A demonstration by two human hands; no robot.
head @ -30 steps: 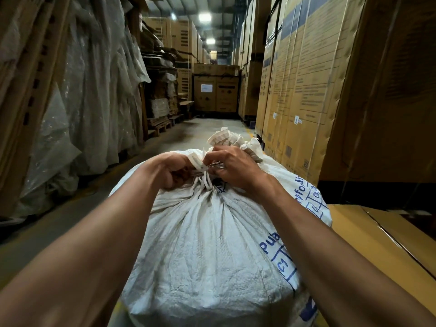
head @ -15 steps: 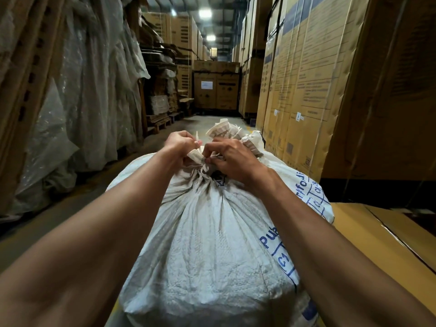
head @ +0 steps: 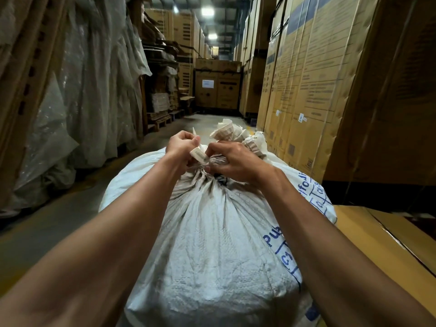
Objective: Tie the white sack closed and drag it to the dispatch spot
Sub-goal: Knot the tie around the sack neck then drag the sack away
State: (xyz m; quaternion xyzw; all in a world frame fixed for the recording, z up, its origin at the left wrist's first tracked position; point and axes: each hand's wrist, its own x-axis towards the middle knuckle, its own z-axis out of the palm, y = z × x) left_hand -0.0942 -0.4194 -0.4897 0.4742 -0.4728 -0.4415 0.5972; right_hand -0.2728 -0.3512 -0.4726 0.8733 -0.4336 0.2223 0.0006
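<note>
Two bare forearms reach out over the bulging white woven-plastic sack with blue print (head: 212, 244), which lies lengthwise straight ahead, on the aisle floor as far as can be told, beside a flat yellow-brown carton (head: 389, 234). At its gathered neck the left hand (head: 180, 147) is curled tight around a pale flat tie strip (head: 199, 154), while the right hand (head: 232, 158) is clenched on the bunched throat itself. Stuffed this full, the sack will likely be heavy and slack, its weave slippery; the cinched neck below the ruffled mouth (head: 238, 135) looks the surest place to haul from. The fingers cover the knot, so whether it is finished cannot be told. Beyond, tall brown cardboard cartons (head: 304, 90) wall the right side, and no dispatch spot shows.
</note>
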